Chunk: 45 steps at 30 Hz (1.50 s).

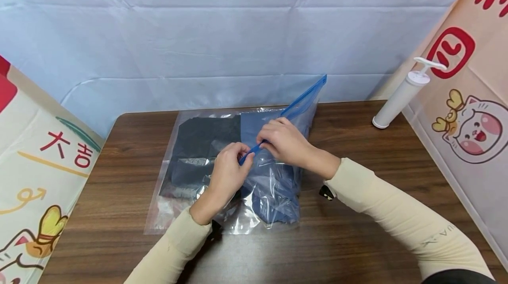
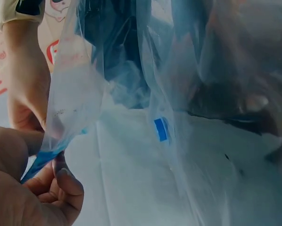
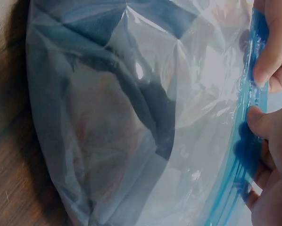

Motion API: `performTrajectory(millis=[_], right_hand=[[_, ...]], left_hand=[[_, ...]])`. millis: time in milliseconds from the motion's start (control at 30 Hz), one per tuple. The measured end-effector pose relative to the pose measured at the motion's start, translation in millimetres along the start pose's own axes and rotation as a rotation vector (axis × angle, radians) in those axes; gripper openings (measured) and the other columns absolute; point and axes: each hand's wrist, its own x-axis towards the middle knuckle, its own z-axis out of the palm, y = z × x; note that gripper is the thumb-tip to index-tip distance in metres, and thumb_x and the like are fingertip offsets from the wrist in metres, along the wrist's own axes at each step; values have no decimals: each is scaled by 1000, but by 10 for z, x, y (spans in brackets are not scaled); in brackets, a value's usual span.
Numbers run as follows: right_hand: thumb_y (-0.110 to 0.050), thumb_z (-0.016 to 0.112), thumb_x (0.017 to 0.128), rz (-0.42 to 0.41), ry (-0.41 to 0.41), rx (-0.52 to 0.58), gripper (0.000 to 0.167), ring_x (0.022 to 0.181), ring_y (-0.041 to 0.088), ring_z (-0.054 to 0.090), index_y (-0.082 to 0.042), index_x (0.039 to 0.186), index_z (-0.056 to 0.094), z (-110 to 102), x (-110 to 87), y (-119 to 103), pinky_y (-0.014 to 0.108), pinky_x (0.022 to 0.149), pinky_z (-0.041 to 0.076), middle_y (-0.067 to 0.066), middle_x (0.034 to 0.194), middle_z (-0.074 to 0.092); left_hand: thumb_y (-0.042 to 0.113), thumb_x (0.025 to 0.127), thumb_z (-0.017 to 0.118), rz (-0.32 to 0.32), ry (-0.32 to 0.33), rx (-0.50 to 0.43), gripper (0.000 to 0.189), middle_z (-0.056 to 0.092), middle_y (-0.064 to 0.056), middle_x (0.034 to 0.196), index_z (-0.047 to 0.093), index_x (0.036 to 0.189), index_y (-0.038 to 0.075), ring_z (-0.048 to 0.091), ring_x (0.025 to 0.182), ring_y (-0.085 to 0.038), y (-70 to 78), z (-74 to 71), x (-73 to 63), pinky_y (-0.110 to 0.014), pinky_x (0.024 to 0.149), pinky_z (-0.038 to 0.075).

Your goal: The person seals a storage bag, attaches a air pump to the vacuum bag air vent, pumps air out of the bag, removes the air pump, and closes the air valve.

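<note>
A clear bag (image 1: 168, 215), blue edge (image 1: 304, 96) raised, holds dark fabric (image 1: 206, 136).

This place seems to be a small screened booth, arranged around one table (image 1: 115, 196) with a wood-grain top; in which kind of building, I cannot tell. Behind the table hangs a pale, creased sheet (image 1: 218, 50). At its two sides, a left panel (image 1: 24, 169) and a right panel (image 1: 462, 85) carry red Chinese characters (image 1: 55, 141) and cartoon cats (image 1: 478, 129).
</note>
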Motion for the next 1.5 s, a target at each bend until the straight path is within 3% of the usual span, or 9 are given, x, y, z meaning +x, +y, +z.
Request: performTrajectory(millis=[233,567,833,1000,1500], right_hand=[[-2,76,86,-33,78,-57,11,90,23,64,-12,87,72,63,-15,-44,49,95,45,0,87,69],[-11,76,93,17,-1,-28,2,96,24,66,-11,93,74,17,13,-37,51,102,44,1,92,71],[-13,76,93,29,-73,10,9,100,26,67,-10,101,77,-51,47,-8,52,107,42,3,96,72],[-14,75,94,22,-81,-14,4,94,23,66,-13,96,78,-67,58,-6,49,103,44,0,93,73],[-9,79,90,55,-61,-9,5,92,22,66,-12,93,78,-52,66,-16,50,106,42,-1,91,74]], left_hand=[[4,91,76,24,20,-23,10,56,-3,72,69,84,4,50,62,-15,-11,12,8,-29,56,42],[6,91,72,-18,-33,-1,3,59,-4,79,71,91,3,53,67,-16,-9,19,64,-32,62,46],[13,97,72,-26,-81,-3,11,68,-7,85,75,97,2,58,68,-16,6,20,86,-32,62,50],[12,95,74,-35,-99,-13,9,69,-7,86,75,94,3,59,69,-16,15,20,77,-33,63,50],[11,94,76,-47,-75,-51,8,62,-4,78,74,88,5,51,64,-15,23,22,95,-31,60,43]])
